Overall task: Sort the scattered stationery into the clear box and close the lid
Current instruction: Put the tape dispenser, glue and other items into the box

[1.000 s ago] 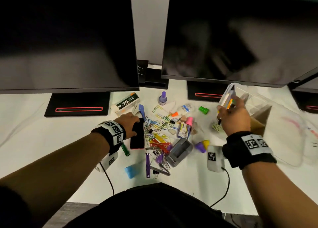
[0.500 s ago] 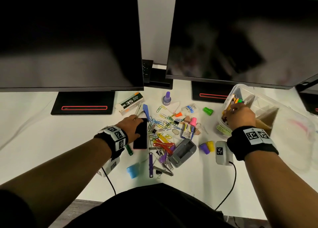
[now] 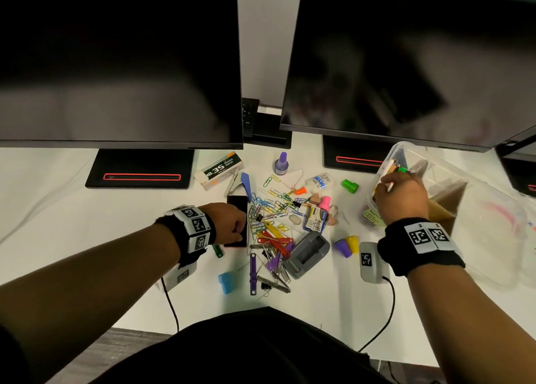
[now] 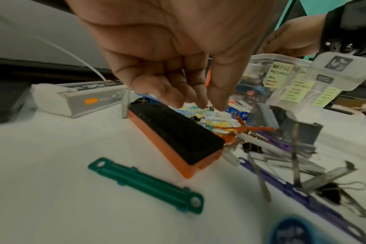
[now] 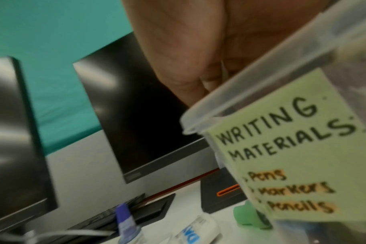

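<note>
Lying felt-up, orange-bodied eraser (image 4: 175,135), clear box (image 3: 412,151) holding, seemingly, pens

A white desk (image 3: 72,233) carries everything. At its far edge stand two black monitor bases with red slots, one far left (image 3: 139,169) and one far right (image 3: 352,157). A staple box (image 3: 220,169) lies just right of the left base, and a purple ink bottle (image 3: 280,163) stands further right. At the centre a heap of coloured paper clips (image 3: 271,206) lies beside an orange eraser with black felt (image 4: 173,137), a grey stapler (image 3: 307,253) and a purple fastener strip (image 3: 253,273). A green fastener strip (image 4: 145,184) lies near left of the eraser. The clear box (image 3: 475,221) sits to the right, with a green sharpener (image 3: 350,186) just left of it.
</note>
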Available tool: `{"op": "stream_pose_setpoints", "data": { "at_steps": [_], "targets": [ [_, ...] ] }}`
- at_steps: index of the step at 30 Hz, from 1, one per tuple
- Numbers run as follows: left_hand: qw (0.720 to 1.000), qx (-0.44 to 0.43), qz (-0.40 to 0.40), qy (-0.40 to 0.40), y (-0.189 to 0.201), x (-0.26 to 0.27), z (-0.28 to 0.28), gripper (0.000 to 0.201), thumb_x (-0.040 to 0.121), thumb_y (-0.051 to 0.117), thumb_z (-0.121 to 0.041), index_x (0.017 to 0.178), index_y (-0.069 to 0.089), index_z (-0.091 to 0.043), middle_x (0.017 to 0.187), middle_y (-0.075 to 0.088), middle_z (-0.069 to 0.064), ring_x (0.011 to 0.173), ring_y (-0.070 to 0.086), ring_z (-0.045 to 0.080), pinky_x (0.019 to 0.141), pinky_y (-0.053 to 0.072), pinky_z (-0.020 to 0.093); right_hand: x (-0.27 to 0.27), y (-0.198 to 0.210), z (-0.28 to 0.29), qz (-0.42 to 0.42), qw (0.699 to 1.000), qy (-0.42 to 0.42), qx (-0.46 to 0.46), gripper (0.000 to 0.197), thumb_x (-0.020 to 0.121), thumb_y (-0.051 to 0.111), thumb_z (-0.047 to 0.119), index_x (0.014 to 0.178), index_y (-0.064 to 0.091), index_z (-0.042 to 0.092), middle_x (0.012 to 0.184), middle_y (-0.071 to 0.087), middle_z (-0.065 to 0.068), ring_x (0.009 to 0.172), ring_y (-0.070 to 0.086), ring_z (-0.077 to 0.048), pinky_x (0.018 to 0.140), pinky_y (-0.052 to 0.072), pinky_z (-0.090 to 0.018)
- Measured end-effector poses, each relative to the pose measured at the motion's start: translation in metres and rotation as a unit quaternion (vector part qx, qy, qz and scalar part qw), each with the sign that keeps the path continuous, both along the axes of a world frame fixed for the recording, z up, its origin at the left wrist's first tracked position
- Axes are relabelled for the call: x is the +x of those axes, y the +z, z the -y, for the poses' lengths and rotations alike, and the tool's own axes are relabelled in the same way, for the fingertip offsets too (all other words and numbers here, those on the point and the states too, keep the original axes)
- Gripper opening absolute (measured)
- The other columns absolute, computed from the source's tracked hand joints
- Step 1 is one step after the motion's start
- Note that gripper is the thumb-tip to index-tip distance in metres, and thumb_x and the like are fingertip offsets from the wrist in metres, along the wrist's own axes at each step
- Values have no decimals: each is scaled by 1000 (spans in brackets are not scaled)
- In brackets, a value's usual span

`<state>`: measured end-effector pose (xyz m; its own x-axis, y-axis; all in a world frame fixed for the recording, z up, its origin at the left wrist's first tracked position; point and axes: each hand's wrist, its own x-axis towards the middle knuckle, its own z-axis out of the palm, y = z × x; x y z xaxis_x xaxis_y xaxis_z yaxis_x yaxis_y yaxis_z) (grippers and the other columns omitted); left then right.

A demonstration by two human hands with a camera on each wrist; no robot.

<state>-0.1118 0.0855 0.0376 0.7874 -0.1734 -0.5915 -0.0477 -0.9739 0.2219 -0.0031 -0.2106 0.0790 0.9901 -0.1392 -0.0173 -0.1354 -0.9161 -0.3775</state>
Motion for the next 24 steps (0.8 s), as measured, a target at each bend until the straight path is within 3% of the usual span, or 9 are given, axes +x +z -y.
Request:
{"op": "stream_pose_setpoints", "data": {
  "at_steps": [3, 5, 8, 11, 14, 18, 21, 24],
  "targets": [
    [1000, -11, -9, -16, -1, -1, 3, 22, 86, 59, -31, 101, 61, -15, 91, 50, -3, 83, 43, 11, 58, 31, 17, -19, 1, -10, 87, 994, 69, 19, 20, 86, 57, 12, 101, 67, 5, 120, 56, -18, 111, 53, -34, 98, 42, -37],
    [999, -19, -15, -21, -4, -4, 5, 22, 85, 61, -32, 99, 61, -15, 88, 48, -6, 81, 44, 11, 55, 28, 12, -29, 1, -16, 113, 987, 112, 27, 17, 85, 59, 10, 98, 68, 4, 112, 59, -16, 102, 56, -31, 91, 46, -37],
    [998, -38, -35, -30, -9, -9, 6, 26, 84, 64, -34, 101, 62, -15, 86, 48, -9, 81, 46, 10, 56, 31, 14, -45, -10, -26, 58, 976, 210, 21, 15, 83, 60, 10, 96, 68, 8, 104, 61, -11, 92, 58, -27, 82, 49, -36],
    [996, -47, -58, -47, -14, -15, 7, 30, 82, 66, -36, 105, 61, -18, 90, 50, -9, 84, 47, 10, 65, 37, 20, -68, -27, -39, -112, 944, 305, -58, 38, 79, 61, 14, 117, 61, 19, 121, 54, -8, 110, 51, -28, 92, 46, -34],
    [997, -34, -56, -49, -15, -18, 7, 32, 83, 64, -37, 109, 59, -19, 102, 56, -3, 90, 52, 14, 78, 39, 23, -87, -43, -47, -232, 911, 317, -125, 62, 78, 63, 26, 136, 41, 32, 140, 32, -9, 121, 42, -32, 101, 43, -38],
    [999, -29, 26, 14, -8, -5, -4, 29, 90, 54, -32, 115, 57, -18, 118, 56, 4, 108, 54, 19, 84, 38, 22, -93, -50, -56, -249, 887, 338, -191, 59, 83, 53, 51, 138, 33, 44, 148, 20, -10, 121, 40, -37, 99, 42, -39],
    [995, -27, 54, 74, -8, 7, -17, 38, 91, 53, -31, 128, 49, -25, 126, 52, 3, 116, 51, 21, 98, 41, 30, -88, -53, -58, -269, 875, 356, -190, 50, 87, 50, 49, 136, 38, 45, 151, 13, -10, 126, 37, -39, 103, 39, -41],
    [995, -11, 21, 94, -13, 10, -18, 55, 91, 52, -35, 141, 30, -34, 138, 41, 6, 126, 45, 26, 105, 40, 38, -88, -59, -56, -282, 875, 363, -149, 45, 89, 53, 40, 133, 45, 41, 148, 17, -11, 124, 39, -37, 104, 39, -39]
  ]
}}
